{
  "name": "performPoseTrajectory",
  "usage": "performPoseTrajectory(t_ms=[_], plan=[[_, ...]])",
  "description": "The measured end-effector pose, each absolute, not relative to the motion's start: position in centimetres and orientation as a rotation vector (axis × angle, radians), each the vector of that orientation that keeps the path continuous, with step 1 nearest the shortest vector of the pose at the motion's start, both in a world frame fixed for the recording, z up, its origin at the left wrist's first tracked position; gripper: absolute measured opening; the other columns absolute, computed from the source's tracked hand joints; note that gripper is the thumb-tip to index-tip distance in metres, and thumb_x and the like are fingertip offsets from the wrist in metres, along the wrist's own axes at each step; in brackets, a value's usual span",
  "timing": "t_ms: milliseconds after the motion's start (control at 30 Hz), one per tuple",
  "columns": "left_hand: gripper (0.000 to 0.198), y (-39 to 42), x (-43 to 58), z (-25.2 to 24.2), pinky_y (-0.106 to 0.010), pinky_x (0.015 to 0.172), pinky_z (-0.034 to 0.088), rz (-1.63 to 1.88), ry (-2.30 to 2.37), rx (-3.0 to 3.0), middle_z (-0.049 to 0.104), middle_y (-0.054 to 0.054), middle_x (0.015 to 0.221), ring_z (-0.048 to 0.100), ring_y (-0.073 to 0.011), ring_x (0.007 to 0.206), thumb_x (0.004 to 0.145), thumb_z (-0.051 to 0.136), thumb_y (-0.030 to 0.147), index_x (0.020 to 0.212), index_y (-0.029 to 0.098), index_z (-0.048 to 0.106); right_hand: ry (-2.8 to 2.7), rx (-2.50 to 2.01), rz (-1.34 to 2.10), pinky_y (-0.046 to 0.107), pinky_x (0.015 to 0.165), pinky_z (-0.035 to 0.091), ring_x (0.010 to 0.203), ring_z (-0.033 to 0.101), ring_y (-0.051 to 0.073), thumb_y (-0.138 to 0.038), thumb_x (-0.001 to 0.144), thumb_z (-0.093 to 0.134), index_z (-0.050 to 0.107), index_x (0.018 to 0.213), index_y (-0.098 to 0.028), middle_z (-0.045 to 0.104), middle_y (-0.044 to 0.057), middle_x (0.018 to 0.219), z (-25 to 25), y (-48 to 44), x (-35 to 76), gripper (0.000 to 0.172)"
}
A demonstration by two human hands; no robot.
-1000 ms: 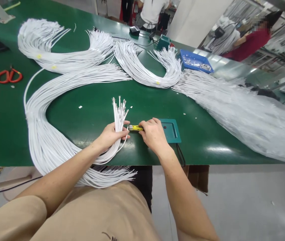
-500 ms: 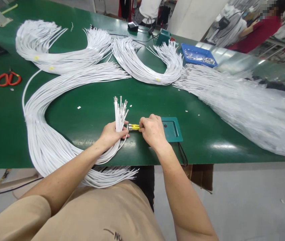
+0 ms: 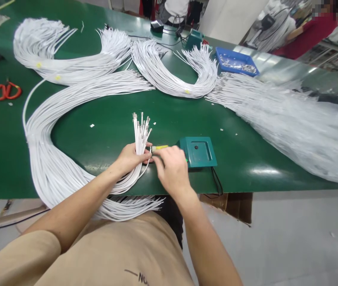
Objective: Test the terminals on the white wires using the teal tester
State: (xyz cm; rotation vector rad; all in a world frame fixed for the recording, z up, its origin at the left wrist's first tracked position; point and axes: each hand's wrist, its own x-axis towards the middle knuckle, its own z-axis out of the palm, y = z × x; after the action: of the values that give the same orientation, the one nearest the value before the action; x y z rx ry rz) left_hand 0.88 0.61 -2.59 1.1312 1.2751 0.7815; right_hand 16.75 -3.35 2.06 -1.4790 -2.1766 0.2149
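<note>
A bunch of thin white cables (image 3: 139,139) with metal-tipped ends pointing up is gripped in my left hand (image 3: 130,157). One cable end stands a little apart at the right of the bunch, by the left fingertips. My right hand (image 3: 173,169) is just to the right, its fingers bent and thumb and forefinger close to that single cable; what lies between them is hidden. Behind the right fingers a yellow piece with a pale tip (image 3: 160,147) points at the cable end. A green box (image 3: 198,151) with a recessed top sits beyond the right hand.
Curved bundles of white cables (image 3: 49,119) spread across the green table (image 3: 103,115). Red-handled scissors (image 3: 5,91) lie left. A blue tray (image 3: 237,62) of small metal parts stands at the back. Plastic-covered cables (image 3: 290,119) lie right. A person in red (image 3: 314,35) is at far right.
My right hand has moved left and slightly down, off the yellow piece, to beside the cable end. More of the green box shows. My left hand keeps its hold; the view has shifted slightly.
</note>
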Motion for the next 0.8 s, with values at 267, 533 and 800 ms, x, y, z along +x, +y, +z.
performPoseTrajectory(t_ms=[267, 533, 800], plan=[[0.052, -0.1, 0.0, -1.2, -0.029, 0.069, 0.051, 0.856, 1.170, 1.007, 0.067, -0.001, 0.074, 0.068, -0.0186, 0.070, 0.065, 0.076, 0.027, 0.113, 0.014, 0.060, -2.366, -1.318, 0.223, 0.035, 0.068, 0.034, 0.077, 0.049, 0.020, -0.016, 0.090, 0.042, 0.059, 0.080, -0.020, 0.061, 0.005, 0.079, -0.6, -7.5, 12.9, 0.020], [0.041, -0.8, -0.2, 0.0, -0.026, 0.067, 0.048, 0.858, 1.151, 1.110, 0.067, -0.004, 0.084, 0.065, -0.0157, 0.070, 0.068, 0.075, 0.032, 0.103, 0.014, 0.065, -2.278, -1.328, 0.187, 0.033, 0.068, 0.037, 0.076, 0.050, 0.020, -0.017, 0.090, 0.043, 0.058, 0.080, -0.018, 0.061, 0.005, 0.079, -0.1, -7.8, 13.1, 0.019], [0.062, -1.9, -0.1, 1.2, -0.023, 0.058, 0.045, 0.912, 1.083, 1.111, 0.063, -0.001, 0.077, 0.064, -0.0166, 0.070, 0.066, 0.077, 0.031, 0.122, 0.014, 0.057, -1.635, -1.449, 0.551, 0.028, 0.074, 0.045, 0.081, 0.059, 0.015, -0.020, 0.089, 0.046, 0.066, 0.089, -0.019, 0.065, 0.004, 0.087, 2.6, -3.6, 16.0, 0.020]])
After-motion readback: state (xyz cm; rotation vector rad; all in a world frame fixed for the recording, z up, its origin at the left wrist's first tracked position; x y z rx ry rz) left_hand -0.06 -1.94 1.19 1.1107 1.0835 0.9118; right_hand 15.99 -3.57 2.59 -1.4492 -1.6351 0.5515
